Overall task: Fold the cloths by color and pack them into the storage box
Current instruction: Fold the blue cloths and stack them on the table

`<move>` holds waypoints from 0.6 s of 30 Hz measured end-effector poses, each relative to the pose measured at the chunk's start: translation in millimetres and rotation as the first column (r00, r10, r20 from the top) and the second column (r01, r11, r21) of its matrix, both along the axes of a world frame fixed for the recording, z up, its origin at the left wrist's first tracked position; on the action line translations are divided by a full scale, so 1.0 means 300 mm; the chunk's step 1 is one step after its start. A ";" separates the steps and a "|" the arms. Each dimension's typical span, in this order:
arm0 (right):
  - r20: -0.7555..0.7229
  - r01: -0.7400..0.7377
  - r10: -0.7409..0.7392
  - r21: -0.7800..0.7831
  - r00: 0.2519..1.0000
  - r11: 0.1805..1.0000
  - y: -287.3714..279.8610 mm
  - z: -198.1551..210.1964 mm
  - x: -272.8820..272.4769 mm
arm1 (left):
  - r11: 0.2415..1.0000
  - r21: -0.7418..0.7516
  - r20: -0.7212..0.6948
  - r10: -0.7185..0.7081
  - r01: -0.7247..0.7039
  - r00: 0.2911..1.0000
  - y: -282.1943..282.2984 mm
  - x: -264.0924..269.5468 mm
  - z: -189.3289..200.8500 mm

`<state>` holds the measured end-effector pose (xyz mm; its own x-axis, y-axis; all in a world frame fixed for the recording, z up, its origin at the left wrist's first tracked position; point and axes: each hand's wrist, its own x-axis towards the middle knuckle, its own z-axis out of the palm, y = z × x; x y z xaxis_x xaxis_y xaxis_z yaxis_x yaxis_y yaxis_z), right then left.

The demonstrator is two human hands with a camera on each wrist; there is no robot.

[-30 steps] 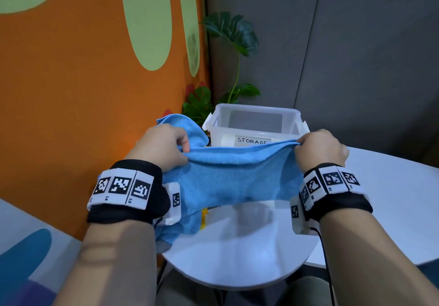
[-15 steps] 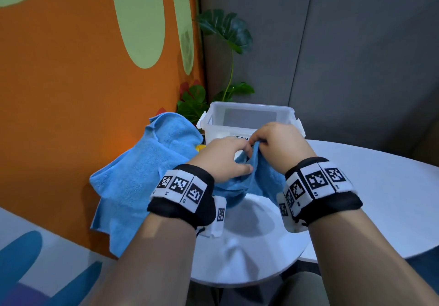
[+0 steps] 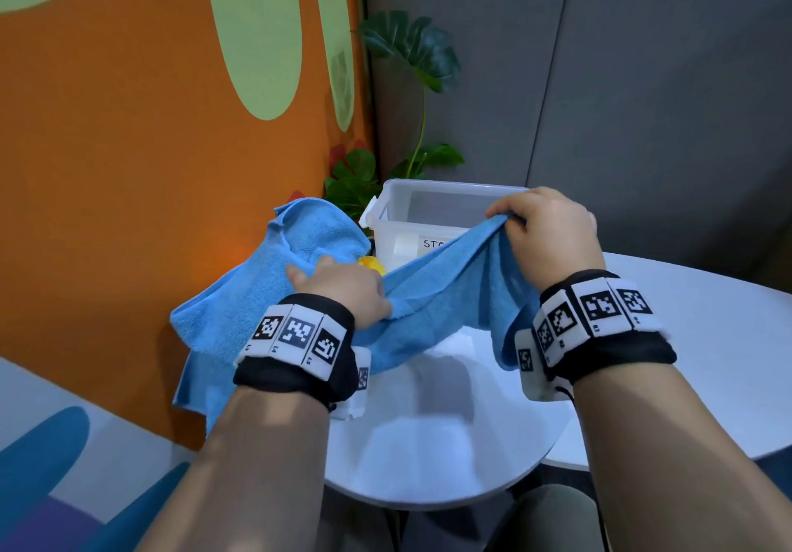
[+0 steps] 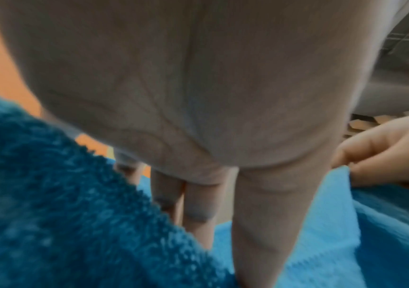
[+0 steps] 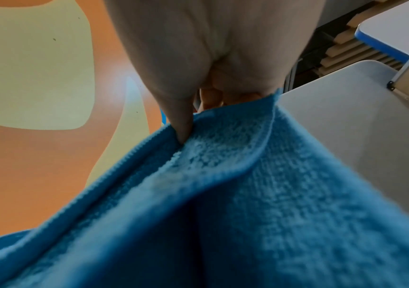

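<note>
A blue cloth [image 3: 445, 298] is stretched in the air between my hands, in front of the clear storage box [image 3: 433, 204]. My right hand [image 3: 508, 219] pinches its gathered corners, raised above the box's front; in the right wrist view the thumb and fingers [image 5: 182, 124] nip the hem of the cloth [image 5: 223, 194]. My left hand [image 3: 334, 281] is lower and to the left, its fingers [image 4: 198, 204] fairly straight and lying on the cloth [image 4: 321, 233]. More blue cloth [image 3: 257, 294] is heaped at the left and hangs off the table. A yellow cloth [image 3: 372, 264] peeks out beside the box.
The round white table [image 3: 428, 444] is small, with its rim close to me. A second white table [image 3: 707, 337] adjoins on the right. An orange wall [image 3: 128, 165] runs close on the left, and a potted plant [image 3: 411, 58] stands behind the box.
Half a second ago both hands met in front of the box. Now the right hand has pulled up and right with the cloth, and the left has slid down and left along it.
</note>
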<state>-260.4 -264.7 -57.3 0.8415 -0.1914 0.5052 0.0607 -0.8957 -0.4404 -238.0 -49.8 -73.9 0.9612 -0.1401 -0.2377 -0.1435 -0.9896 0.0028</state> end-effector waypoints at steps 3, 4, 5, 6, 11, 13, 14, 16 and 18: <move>-0.038 0.068 -0.070 -0.029 0.997 0.997 -0.016 -0.003 -0.011 | 0.997 -0.015 0.092 0.078 -0.077 0.993 0.050 0.010 0.011; -0.043 0.085 -0.086 -0.021 0.995 0.996 -0.025 -0.008 -0.013 | 0.993 -0.032 0.109 0.114 -0.111 0.987 0.070 0.016 0.015; -0.050 0.101 -0.101 -0.008 0.994 0.995 -0.035 -0.015 -0.013 | 0.988 -0.051 0.111 0.148 -0.143 0.983 0.090 0.020 0.021; -0.062 0.113 -0.113 -0.002 0.992 0.994 -0.043 -0.021 -0.012 | 0.983 -0.070 0.101 0.175 -0.169 0.979 0.108 0.025 0.024; -0.115 0.141 -0.147 -0.051 0.982 0.989 -0.048 -0.039 -0.005 | 0.980 -0.119 0.056 0.169 -0.161 0.984 0.140 0.025 0.005; -0.127 0.173 -0.178 -0.049 0.976 0.984 -0.049 -0.044 -0.002 | 0.980 -0.152 0.047 0.133 -0.125 0.990 0.136 0.018 -0.003; -0.133 0.195 -0.199 -0.043 0.971 0.980 -0.051 -0.047 -0.001 | 0.982 -0.159 0.038 0.112 -0.104 0.993 0.133 0.013 -0.004; -0.148 0.238 -0.240 -0.034 0.959 0.971 -0.058 -0.050 -0.001 | 0.984 -0.165 0.003 0.069 -0.068 0.998 0.130 0.004 -0.005; -0.175 0.277 -0.277 -0.024 0.945 0.961 -0.066 -0.056 -0.003 | 0.986 -0.166 -0.030 0.029 -0.034 0.999 0.128 0.000 -0.011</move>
<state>-261.3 -284.6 -74.0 0.8303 -0.4298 0.3549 -0.2677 -0.8660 -0.4223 -238.0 -11.4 -77.1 0.9592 -0.1494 -0.2399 -0.1096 -0.9790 0.1716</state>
